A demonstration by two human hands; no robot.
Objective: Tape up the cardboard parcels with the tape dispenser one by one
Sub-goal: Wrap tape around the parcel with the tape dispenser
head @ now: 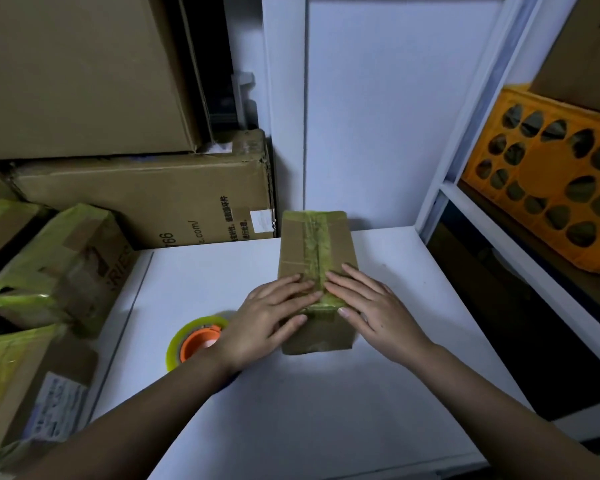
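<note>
Parcel (315,271) sits on the white counter (326,393), looking stiff and light. Left hand (274,315) and right hand (368,306) press flat, fingers straight, on its slick tape. Best held by its sides.

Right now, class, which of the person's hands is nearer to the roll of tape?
The left hand. Its wrist lies right beside the roll of tape, partly hiding it, while its fingers press the parcel. The right hand presses the parcel's far side.

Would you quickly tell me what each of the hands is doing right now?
Left hand: open, fingers flat, pressing the tape on the parcel.
Right hand: open, fingers flat, pressing the same parcel.
</note>
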